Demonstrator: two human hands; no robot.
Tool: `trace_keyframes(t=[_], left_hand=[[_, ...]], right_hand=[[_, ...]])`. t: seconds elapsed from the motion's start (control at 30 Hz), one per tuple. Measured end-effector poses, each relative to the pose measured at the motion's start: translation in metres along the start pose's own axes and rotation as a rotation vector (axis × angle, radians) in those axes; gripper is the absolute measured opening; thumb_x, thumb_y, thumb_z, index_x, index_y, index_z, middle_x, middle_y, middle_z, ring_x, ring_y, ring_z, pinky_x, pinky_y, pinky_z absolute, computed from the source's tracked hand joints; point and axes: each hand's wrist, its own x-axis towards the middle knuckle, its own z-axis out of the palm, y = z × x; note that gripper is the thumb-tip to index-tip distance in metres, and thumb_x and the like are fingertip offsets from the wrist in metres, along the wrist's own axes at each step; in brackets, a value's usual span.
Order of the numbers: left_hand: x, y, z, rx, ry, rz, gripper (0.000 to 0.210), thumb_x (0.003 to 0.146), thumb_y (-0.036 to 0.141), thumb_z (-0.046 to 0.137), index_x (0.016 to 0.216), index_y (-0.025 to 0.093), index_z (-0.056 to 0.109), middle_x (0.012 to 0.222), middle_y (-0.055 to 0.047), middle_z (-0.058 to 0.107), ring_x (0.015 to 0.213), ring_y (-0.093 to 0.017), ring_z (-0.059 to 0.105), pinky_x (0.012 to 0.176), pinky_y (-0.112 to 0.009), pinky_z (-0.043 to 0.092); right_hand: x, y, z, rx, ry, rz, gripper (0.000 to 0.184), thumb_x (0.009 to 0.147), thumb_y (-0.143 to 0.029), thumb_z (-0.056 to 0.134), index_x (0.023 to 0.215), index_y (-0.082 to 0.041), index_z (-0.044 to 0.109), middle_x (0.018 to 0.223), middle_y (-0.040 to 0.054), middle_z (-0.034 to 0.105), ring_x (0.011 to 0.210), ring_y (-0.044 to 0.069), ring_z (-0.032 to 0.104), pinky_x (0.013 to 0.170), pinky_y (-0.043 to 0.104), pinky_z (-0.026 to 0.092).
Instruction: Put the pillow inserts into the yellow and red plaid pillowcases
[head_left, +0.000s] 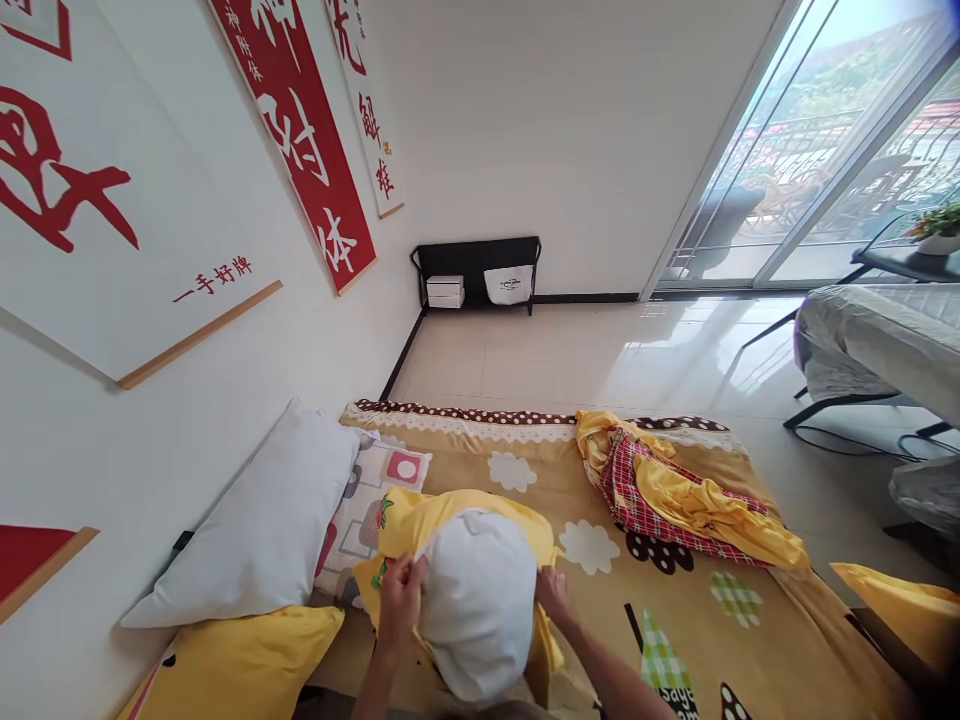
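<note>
A white pillow [477, 600] bulges up between my two hands, its near end rounded toward me. Around its far side and flanks lies a yellow pillowcase [450, 503] with strawberry prints, so part of the pillow is inside it. My left hand [403, 592] is closed on the case's edge at the pillow's left side. On the opposite side my right hand [553, 594] grips the edge too, its fingertips partly hidden by the pillow.
A white pillow [255, 520], a patterned pillow [375, 500] and a yellow cushion [247, 665] lie left on the bed [600, 660]. Crumpled yellow and red-checked cloth [675, 490] lies right. Beyond are a black rack [476, 262] and a plastic-covered piece of furniture [877, 330].
</note>
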Motion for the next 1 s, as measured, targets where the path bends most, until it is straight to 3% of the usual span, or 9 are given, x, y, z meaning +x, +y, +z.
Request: trace_keyframes(t=[0.13, 0.2, 0.3, 0.47, 0.57, 0.7, 0.83, 1.0], left_hand=[[0.002, -0.057, -0.025, 0.302, 0.217, 0.002, 0.039, 0.074, 0.058, 0.046, 0.055, 0.024, 0.040, 0.050, 0.002, 0.045, 0.053, -0.014, 0.042, 0.056, -0.027, 0.034], [-0.007, -0.081, -0.027, 0.374, 0.232, 0.007, 0.035, 0.079, 0.053, 0.041, 0.059, 0.025, 0.042, 0.051, 0.001, 0.048, 0.052, -0.016, 0.044, 0.055, -0.027, 0.034], [-0.015, -0.099, -0.014, 0.418, 0.238, 0.021, 0.032, 0.081, 0.049, 0.039, 0.060, 0.025, 0.041, 0.051, 0.000, 0.051, 0.053, -0.018, 0.048, 0.054, -0.028, 0.035], [-0.002, -0.095, 0.035, 0.417, 0.085, 0.047, 0.024, 0.081, 0.037, 0.040, 0.060, 0.025, 0.042, 0.053, -0.001, 0.054, 0.053, -0.018, 0.050, 0.057, -0.029, 0.038], [0.003, -0.092, 0.052, 0.405, -0.003, 0.076, 0.024, 0.081, 0.035, 0.041, 0.060, 0.025, 0.045, 0.054, -0.001, 0.054, 0.054, -0.017, 0.051, 0.057, -0.028, 0.037], [-0.002, -0.096, 0.049, 0.453, -0.048, 0.065, 0.027, 0.085, 0.036, 0.038, 0.063, 0.024, 0.047, 0.057, -0.002, 0.057, 0.056, -0.018, 0.053, 0.058, -0.028, 0.038], [-0.003, -0.098, 0.049, 0.520, -0.087, 0.032, 0.023, 0.081, 0.028, 0.039, 0.059, 0.024, 0.043, 0.054, -0.002, 0.056, 0.054, -0.018, 0.053, 0.057, -0.028, 0.036], [0.007, -0.090, 0.055, 0.600, -0.121, 0.022, 0.031, 0.091, 0.031, 0.033, 0.072, 0.021, 0.055, 0.066, -0.005, 0.064, 0.064, -0.019, 0.060, 0.062, -0.027, 0.037]], right_hand=[[0.004, 0.015, -0.046, -0.085, 0.105, 0.103, 0.033, 0.094, -0.028, 0.036, 0.080, -0.020, 0.065, 0.086, 0.0115, 0.069, 0.083, 0.025, 0.066, 0.070, 0.033, 0.043], [-0.007, 0.023, -0.055, -0.144, 0.233, 0.088, 0.029, 0.094, -0.030, 0.038, 0.086, -0.021, 0.064, 0.090, 0.0098, 0.070, 0.088, 0.024, 0.065, 0.074, 0.032, 0.042], [-0.023, 0.042, -0.053, -0.301, 0.366, -0.011, 0.024, 0.094, -0.022, 0.041, 0.098, -0.019, 0.064, 0.097, 0.0099, 0.071, 0.097, 0.025, 0.066, 0.081, 0.032, 0.042], [-0.015, 0.073, -0.058, -0.396, 0.170, 0.066, 0.043, 0.084, 0.000, 0.041, 0.115, -0.018, 0.063, 0.097, 0.0088, 0.074, 0.081, 0.021, 0.072, 0.067, 0.028, 0.044], [-0.009, 0.078, -0.064, -0.388, 0.189, 0.082, 0.044, 0.085, 0.000, 0.035, 0.114, -0.018, 0.063, 0.104, 0.0103, 0.074, 0.087, 0.021, 0.072, 0.068, 0.027, 0.045], [-0.011, 0.085, -0.070, -0.346, 0.237, 0.068, 0.041, 0.092, -0.011, 0.033, 0.125, -0.019, 0.056, 0.117, 0.0117, 0.071, 0.091, 0.021, 0.071, 0.069, 0.028, 0.046], [-0.007, 0.096, -0.081, -0.353, 0.149, 0.085, 0.044, 0.086, -0.001, 0.032, 0.118, -0.015, 0.058, 0.102, 0.0124, 0.074, 0.086, 0.023, 0.072, 0.067, 0.028, 0.044], [-0.005, 0.090, -0.071, -0.293, 0.239, 0.064, 0.045, 0.086, 0.000, 0.031, 0.118, -0.017, 0.057, 0.112, 0.0134, 0.072, 0.092, 0.021, 0.071, 0.071, 0.027, 0.044]])
